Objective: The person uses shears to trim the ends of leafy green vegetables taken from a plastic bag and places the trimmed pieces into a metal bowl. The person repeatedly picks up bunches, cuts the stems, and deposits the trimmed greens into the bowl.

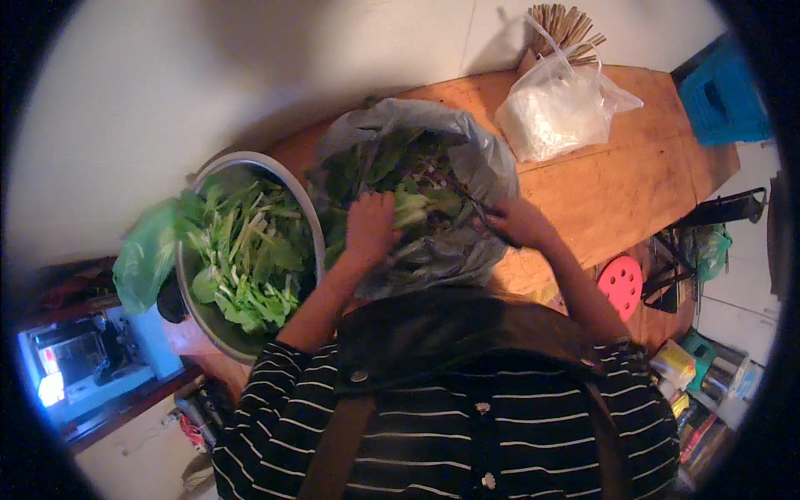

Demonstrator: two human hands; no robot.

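A grey plastic bag [494, 153] lies spread on the wooden table before me, with leafy greens and darker scraps inside. Over the bag, my left hand [373, 226] has its fingers curled around a leafy green [409, 209] whose pale stalk points right. My right hand [528, 224], at the bag's right side, grips a slim dark tool [497, 232]; blur hides its exact kind. To the left, a large metal basin [315, 240] with a pale rim holds a heap of cut leafy greens [250, 244].
A green plastic bag [147, 256] hangs at the basin's left. On the wooden table [600, 187], a white plastic bag [559, 115] stands before a bundle of thin sticks [562, 28]. A blue plastic stool [725, 94] and a red stool seat with holes [620, 286] are at right.
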